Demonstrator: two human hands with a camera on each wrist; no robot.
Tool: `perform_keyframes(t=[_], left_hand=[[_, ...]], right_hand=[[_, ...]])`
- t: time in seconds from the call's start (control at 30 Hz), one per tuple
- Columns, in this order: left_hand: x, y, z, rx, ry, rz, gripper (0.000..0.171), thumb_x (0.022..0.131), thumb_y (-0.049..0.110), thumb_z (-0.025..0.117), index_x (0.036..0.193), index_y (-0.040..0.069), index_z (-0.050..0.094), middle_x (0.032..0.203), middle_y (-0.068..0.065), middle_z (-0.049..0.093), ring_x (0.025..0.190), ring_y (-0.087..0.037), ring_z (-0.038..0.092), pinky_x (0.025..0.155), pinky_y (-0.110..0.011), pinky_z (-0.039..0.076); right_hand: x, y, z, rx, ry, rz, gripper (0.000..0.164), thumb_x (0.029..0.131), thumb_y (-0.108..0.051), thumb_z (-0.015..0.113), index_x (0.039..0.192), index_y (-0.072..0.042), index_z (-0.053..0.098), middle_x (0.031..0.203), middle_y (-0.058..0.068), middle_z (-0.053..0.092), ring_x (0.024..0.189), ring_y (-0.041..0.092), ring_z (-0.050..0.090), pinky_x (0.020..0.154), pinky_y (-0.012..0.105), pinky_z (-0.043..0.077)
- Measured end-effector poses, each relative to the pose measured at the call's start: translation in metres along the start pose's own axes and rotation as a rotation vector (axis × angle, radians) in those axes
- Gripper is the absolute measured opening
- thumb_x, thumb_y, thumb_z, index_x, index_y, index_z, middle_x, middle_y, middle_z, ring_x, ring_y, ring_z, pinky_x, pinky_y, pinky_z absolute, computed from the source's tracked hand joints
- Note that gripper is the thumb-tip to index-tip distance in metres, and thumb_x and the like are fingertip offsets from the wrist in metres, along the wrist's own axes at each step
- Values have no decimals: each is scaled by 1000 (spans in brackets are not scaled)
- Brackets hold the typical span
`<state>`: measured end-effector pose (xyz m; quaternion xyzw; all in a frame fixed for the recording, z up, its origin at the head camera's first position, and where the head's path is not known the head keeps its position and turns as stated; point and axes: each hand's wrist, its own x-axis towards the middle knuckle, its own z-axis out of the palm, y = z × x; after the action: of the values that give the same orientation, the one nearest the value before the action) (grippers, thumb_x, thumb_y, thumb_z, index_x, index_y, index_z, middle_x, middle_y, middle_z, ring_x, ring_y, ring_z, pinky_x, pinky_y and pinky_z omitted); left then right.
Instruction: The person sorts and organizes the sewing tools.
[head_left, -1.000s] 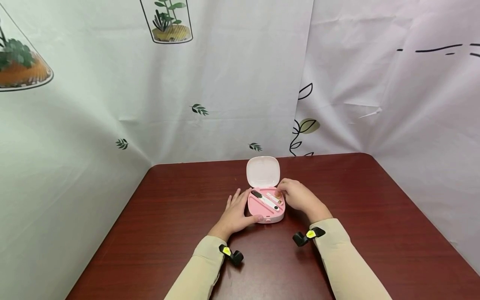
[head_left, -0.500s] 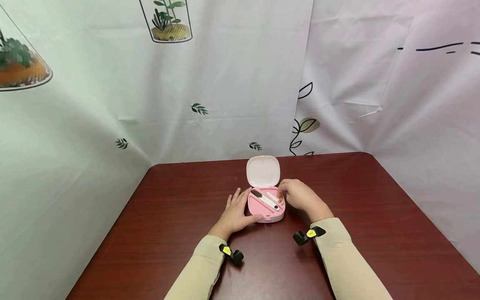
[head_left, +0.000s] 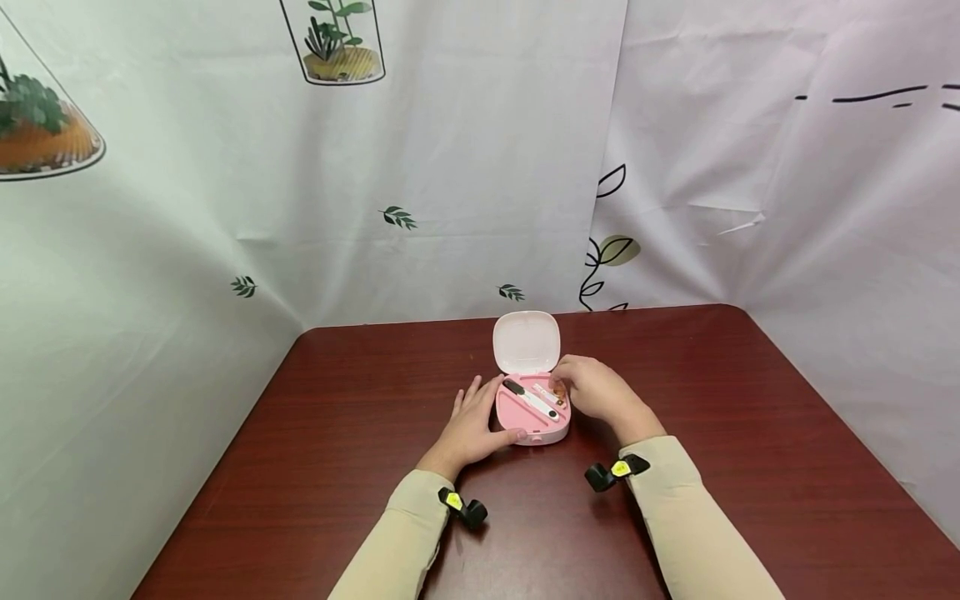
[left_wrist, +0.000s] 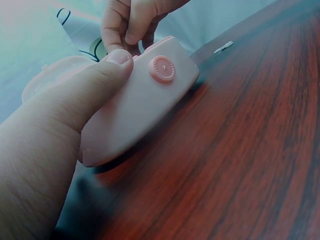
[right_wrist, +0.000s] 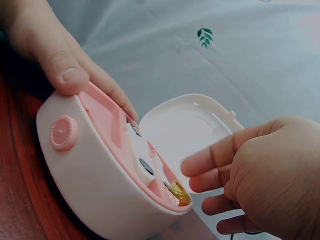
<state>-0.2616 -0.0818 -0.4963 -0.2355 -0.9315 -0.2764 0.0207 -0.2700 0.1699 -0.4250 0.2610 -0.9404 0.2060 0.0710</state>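
Observation:
A pink and white box (head_left: 542, 437) sits on the table with its white lid (head_left: 527, 343) raised at the back. In its pink tray lies a white stick-shaped item (head_left: 536, 403) with a dark end. A shiny gold-yellow item (right_wrist: 180, 194) shows in the right compartment, beside a small white strip (head_left: 545, 393). My left hand (head_left: 471, 427) holds the box's left side, thumb on the front rim and forefinger along the back left. Above the right compartment, my right hand (head_left: 596, 390) has its fingertips close to the gold-yellow item; the right wrist view shows nothing between its fingers.
The dark red wooden table (head_left: 360, 417) stretches around the box on all sides. A white cloth backdrop (head_left: 465, 150) with printed plants hangs behind and beside it. Each sleeve carries a black wrist camera, such as the left camera (head_left: 472, 514).
The right fingers shift slightly over the right compartment, and more of the gold-brown item shows below them than half a second ago. The left hand and box stay in place.

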Motion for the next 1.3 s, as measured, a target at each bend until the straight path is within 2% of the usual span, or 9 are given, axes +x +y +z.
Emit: perform_keyframes(t=[0.17, 0.43, 0.7, 0.97, 1.17, 1.3], left_hand=[[0, 1, 0, -1, -3, -1, 100, 83, 67, 67, 160, 17, 28, 162, -4, 35, 154, -35, 15, 121, -60, 7], [2, 3, -1, -2, -4, -2, 101, 82, 68, 67, 160, 17, 28, 162, -3, 35, 154, -33, 15, 122, -59, 6], [1, 3, 0, -2, -11, 0, 100, 83, 67, 67, 160, 18, 28, 162, -3, 35, 154, -33, 14, 122, -59, 6], [1, 4, -1, -7, -13, -1, 100, 82, 67, 67, 160, 18, 28, 162, -3, 35, 154, -34, 14, 122, -60, 6], [0, 5, -3, -22, -9, -8, 101, 82, 66, 68, 160, 17, 28, 162, -4, 35, 155, -34, 14, 122, -59, 6], [0, 5, -4, -30, -4, -3, 101, 82, 66, 68, 160, 17, 28, 162, -4, 35, 155, -34, 14, 122, -60, 6]], right_hand=[[0, -3, 2, 12, -30, -26, 29, 89, 7, 61, 86, -15, 79, 98, 1, 64, 94, 22, 59, 89, 43, 53], [0, 1, 3, 19, -20, -29, 28, 90, 5, 62, 83, -15, 80, 99, 2, 64, 96, 23, 58, 90, 43, 53], [-1, 4, 2, 4, 2, -15, 24, 92, 3, 64, 101, -14, 78, 103, 3, 71, 99, 25, 64, 94, 48, 53], [-2, 6, 2, 26, 5, -6, 25, 92, 4, 62, 107, -11, 76, 105, 5, 72, 100, 25, 65, 96, 47, 53], [-8, 19, -11, 89, 75, -1, 34, 92, 10, 53, 110, -9, 74, 107, 7, 69, 99, 24, 63, 93, 47, 54], [-18, 34, -24, 106, 66, 65, 24, 94, 5, 58, 107, -7, 74, 104, 8, 70, 99, 27, 64, 91, 50, 53]])
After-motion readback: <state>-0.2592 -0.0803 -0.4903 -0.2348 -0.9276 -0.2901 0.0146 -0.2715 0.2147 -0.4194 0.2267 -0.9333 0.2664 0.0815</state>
